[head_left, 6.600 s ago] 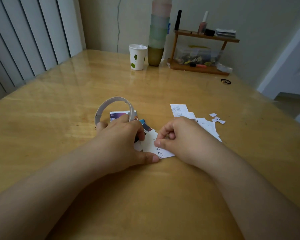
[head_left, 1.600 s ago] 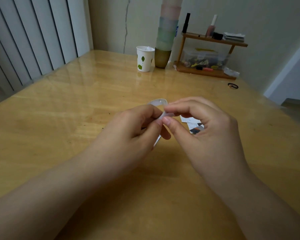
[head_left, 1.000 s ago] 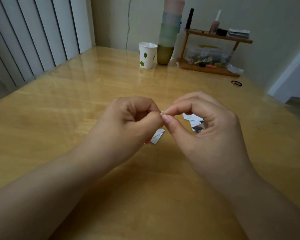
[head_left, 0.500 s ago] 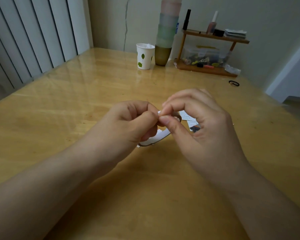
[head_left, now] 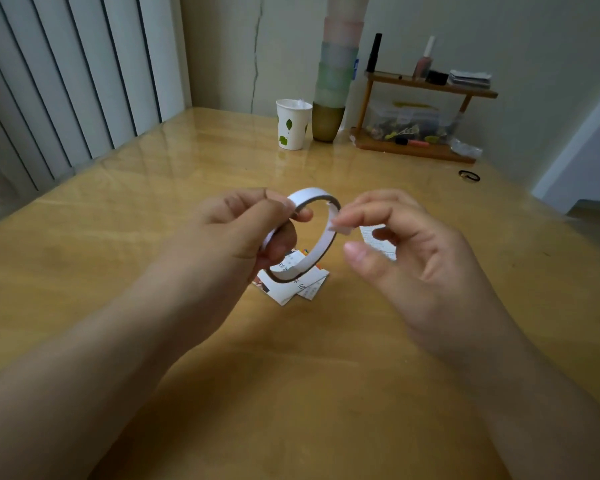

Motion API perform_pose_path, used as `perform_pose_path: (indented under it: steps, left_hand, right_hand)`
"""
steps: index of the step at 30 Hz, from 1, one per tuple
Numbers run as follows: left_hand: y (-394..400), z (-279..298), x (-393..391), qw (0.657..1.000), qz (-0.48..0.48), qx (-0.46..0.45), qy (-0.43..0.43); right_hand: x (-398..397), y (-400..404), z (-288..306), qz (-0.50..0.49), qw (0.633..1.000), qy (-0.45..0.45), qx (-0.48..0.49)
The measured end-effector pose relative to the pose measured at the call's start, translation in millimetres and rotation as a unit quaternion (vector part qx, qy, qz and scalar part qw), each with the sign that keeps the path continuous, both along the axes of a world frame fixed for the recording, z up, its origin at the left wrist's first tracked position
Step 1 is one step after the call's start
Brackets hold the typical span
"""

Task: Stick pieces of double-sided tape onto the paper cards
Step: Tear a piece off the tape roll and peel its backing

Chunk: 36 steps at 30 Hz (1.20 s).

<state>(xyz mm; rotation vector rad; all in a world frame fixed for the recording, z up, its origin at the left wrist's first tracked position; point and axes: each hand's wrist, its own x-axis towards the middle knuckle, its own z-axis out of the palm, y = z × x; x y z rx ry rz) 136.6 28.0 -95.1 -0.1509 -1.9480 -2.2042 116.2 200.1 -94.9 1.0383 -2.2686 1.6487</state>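
Two hands, left (head_left: 243,230) gripping one tape roll (head_left: 317,251), right (head_left: 413,258) pinching one tape piece (head_left: 340,229)

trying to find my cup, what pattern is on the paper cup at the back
White with green leaf prints, on the paper cup; the head view shows it.
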Motion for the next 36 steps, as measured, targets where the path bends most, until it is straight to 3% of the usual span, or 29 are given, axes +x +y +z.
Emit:
perform_pose_path:
  steps: [4,9,15,20,31,36]
  left_hand:
    - [-0.9,-1.4,0.8,1.000,0.005,-0.009,0.000]
    - [-1.9,-2.6,3.3,0.998,-0.054,-0.019,0.000]
    - [2.3,-0.2,7.7,0.991,-0.131,0.001,-0.018]
    - [1.3,0.7,7.2,0.975,-0.207,0.076,-0.027]
    - [-1.4,2.8,6.4,0.960,-0.257,0.108,-0.026]
    - [-1.8,2.3,6.8,0.962,-0.250,0.106,-0.041]
  right_hand:
    - [-3.5,1.1,3.6,0.026,0.982,-0.132,-0.133]
    - [-6.7,2.4,5.8,0.020,0.959,-0.202,-0.196]
    - [-2.3,2.5,10.5,0.045,0.956,-0.214,-0.194]
    - [-0.8,2.9,6.9,0.067,0.956,-0.236,-0.159]
    - [-0.2,3.9,5.9,0.047,0.991,-0.115,-0.057]
    - [1.1,3.8,6.5,-0.042,0.999,-0.008,0.030]
